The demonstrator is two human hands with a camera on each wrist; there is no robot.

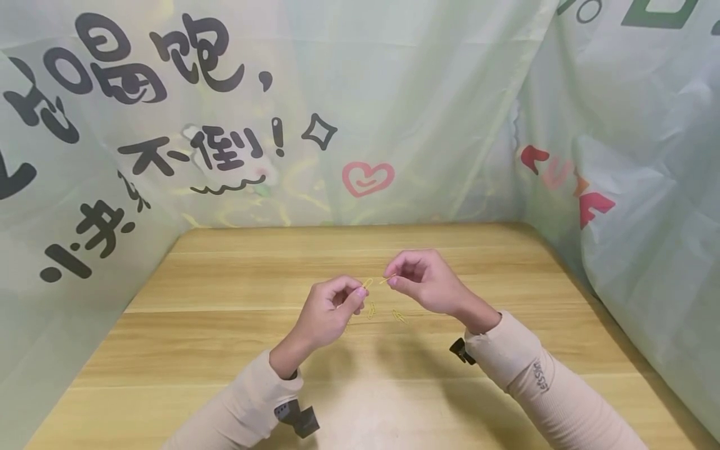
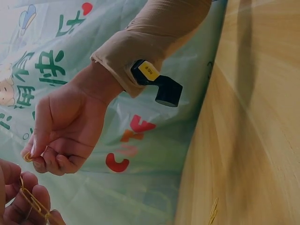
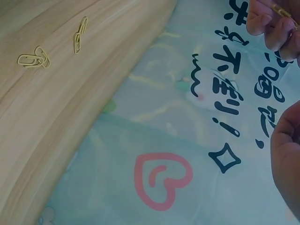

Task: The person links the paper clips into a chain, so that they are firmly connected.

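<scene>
My left hand (image 1: pixel 329 310) pinches a yellow paper clip (image 1: pixel 368 283) between thumb and fingers, its loop sticking out toward the right hand. In the left wrist view a short chain of linked paper clips (image 2: pixel 35 202) lies along the curled fingers of that hand. My right hand (image 1: pixel 432 282) pinches another yellow paper clip (image 1: pixel 387 279) at its fingertips, most of it covered in the left wrist view. The two hands are held close together above the table, a small gap between their clips.
On the wooden table (image 1: pixel 225 350), below the hands, lie several loose paper clips (image 1: pixel 399 316) in a small cluster, with a pair of clips (image 3: pixel 80 35) beside them. Printed curtains (image 1: pixel 439 112) enclose the table at the back and sides.
</scene>
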